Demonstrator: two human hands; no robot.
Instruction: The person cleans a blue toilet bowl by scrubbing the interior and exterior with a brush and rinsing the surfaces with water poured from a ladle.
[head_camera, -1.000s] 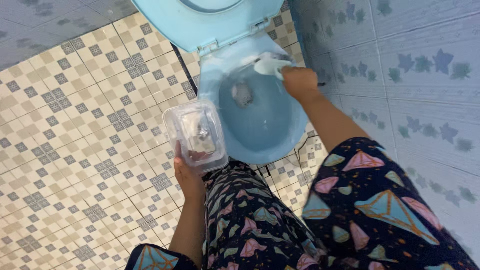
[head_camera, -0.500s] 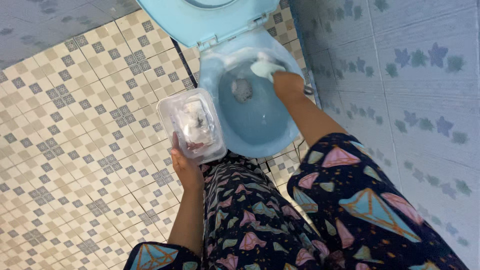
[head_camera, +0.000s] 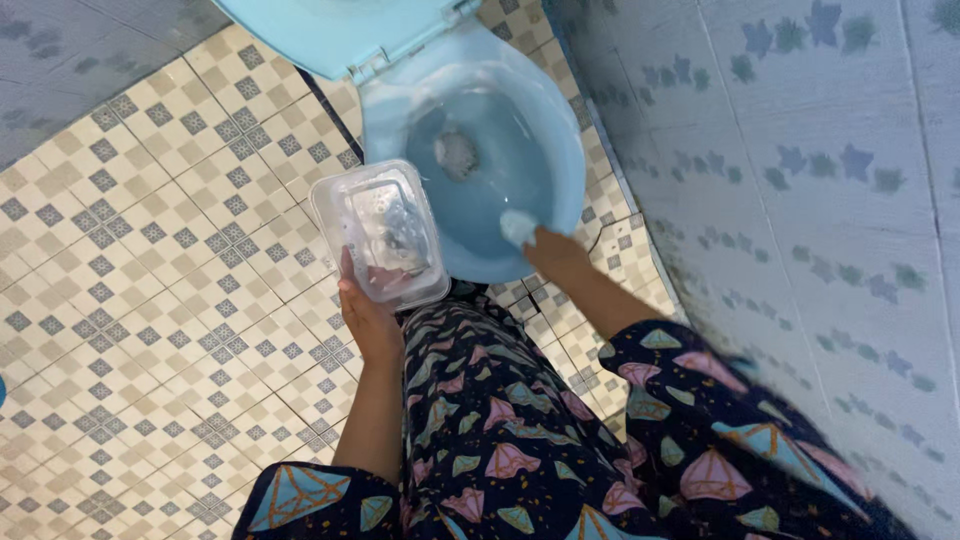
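Head view — right hand (head_camera: 553, 252) presses pale cloth (head_camera: 517, 228) on glossy blue toilet bowl (head_camera: 560, 160).

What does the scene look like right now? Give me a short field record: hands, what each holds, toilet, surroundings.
left hand: holds a clear plastic container from below, beside the bowl
container contents: something pale inside, too blurred to tell
right hand: presses a white cloth on the near rim of the toilet bowl
toilet bowl: light blue, seat and lid raised
floor: checked beige and grey tiles
wall: pale blue tiles with star shapes, to the right
clothing: dark patterned trousers
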